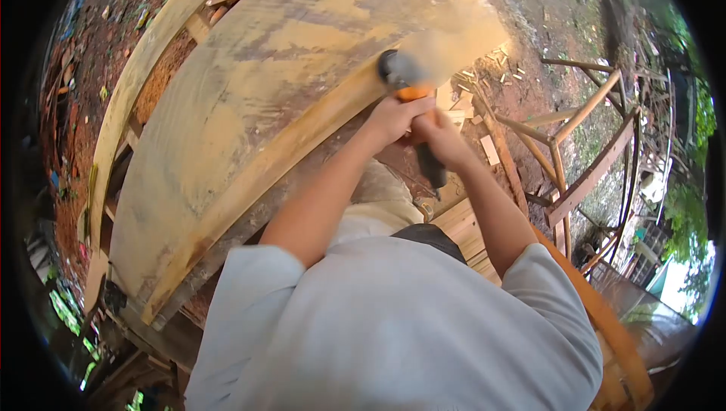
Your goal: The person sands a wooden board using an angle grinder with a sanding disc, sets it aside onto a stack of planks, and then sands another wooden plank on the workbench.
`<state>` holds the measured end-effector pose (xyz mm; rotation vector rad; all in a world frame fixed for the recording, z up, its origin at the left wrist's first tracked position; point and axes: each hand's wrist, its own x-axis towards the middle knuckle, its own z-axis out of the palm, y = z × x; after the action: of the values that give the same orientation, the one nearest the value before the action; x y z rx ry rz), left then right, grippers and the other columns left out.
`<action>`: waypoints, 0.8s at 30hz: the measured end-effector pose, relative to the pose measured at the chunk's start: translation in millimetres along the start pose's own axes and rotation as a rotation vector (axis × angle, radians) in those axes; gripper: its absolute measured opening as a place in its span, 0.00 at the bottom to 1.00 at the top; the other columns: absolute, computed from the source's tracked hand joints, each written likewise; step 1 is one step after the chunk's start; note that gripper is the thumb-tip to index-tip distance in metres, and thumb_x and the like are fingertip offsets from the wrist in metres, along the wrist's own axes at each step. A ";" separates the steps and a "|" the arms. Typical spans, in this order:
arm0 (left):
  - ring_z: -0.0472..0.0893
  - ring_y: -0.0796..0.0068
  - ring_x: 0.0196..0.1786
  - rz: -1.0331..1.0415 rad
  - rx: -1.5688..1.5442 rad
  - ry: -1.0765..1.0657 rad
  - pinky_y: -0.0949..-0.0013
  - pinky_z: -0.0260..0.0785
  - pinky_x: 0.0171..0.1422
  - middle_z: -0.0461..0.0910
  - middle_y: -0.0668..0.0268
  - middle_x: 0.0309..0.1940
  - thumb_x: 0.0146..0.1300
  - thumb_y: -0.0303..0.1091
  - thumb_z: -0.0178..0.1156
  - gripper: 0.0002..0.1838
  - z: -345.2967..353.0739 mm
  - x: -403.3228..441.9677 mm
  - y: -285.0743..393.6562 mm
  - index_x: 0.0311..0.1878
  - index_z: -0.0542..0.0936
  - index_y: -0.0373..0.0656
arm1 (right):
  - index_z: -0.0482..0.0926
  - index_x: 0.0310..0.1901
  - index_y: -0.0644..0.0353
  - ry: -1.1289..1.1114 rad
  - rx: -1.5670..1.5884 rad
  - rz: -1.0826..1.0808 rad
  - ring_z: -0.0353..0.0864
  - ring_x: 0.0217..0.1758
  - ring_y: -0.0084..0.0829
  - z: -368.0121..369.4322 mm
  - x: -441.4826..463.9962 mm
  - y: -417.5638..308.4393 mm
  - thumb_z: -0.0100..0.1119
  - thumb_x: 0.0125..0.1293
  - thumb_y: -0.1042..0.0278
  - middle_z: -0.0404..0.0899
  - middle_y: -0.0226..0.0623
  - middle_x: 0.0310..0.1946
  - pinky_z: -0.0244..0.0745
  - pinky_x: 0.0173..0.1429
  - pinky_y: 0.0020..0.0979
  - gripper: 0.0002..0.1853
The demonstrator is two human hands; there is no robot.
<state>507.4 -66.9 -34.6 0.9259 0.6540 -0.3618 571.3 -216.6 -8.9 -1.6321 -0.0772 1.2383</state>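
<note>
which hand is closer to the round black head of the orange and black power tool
Left. The left hand grips the tool just behind that round head; the right hand is farther back, towards the black handle end.

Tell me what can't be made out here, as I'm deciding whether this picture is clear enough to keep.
All in the head view:
Power tool: its working face and any markings, lost to motion blur.
Left hand and right hand: some fingers, overlapped and blurred.
Wide wooden board: its far part, cut off by the top edge.
The person's waist: hidden by the shirt.
</note>
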 end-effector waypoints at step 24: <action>0.86 0.76 0.47 0.134 -0.550 0.527 0.68 0.82 0.47 0.84 0.66 0.52 0.72 0.45 0.67 0.23 -164.4 -314.8 -154.4 0.65 0.78 0.47 | 0.76 0.60 0.68 -0.395 -0.658 0.033 0.89 0.51 0.53 302.9 -80.4 69.8 0.66 0.61 0.38 0.87 0.60 0.45 0.83 0.54 0.46 0.39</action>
<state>126.2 -13.3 6.9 0.5243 1.0983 0.1941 276.6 -91.4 15.0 -1.9032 -0.7756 1.6562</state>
